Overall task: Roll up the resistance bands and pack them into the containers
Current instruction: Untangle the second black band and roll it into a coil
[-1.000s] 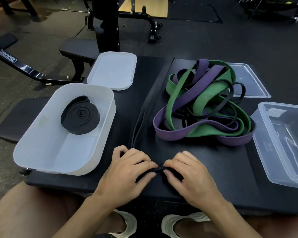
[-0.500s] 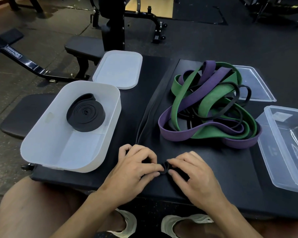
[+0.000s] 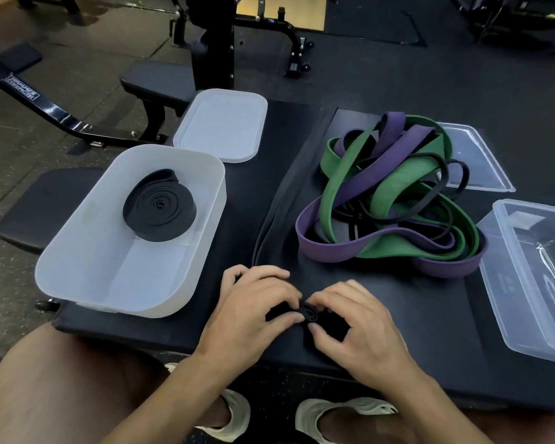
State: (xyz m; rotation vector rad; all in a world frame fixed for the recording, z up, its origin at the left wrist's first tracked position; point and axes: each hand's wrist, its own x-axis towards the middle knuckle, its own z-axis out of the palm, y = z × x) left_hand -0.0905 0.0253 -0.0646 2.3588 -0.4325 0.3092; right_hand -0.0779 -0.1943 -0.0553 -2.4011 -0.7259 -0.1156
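A thin black band (image 3: 309,310) lies on the black padded bench, its near end wound into a small tight coil. My left hand (image 3: 253,307) and my right hand (image 3: 350,322) pinch that coil from either side. The band's loose length (image 3: 269,216) trails away up the bench. A rolled black band (image 3: 159,212) rests inside the white container (image 3: 77,251) at the left. A tangle of purple, green and thin black bands (image 3: 388,200) is heaped at centre right.
A white lid (image 3: 221,123) lies behind the white container. A clear container (image 3: 526,277) stands at the right edge, its clear lid (image 3: 474,161) behind the pile. Gym benches and a rack frame stand on the floor beyond. My knees and shoes are below the bench edge.
The flat band end between my fingers has been turned over into a small visible coil. Both hands stayed at the bench's near edge.
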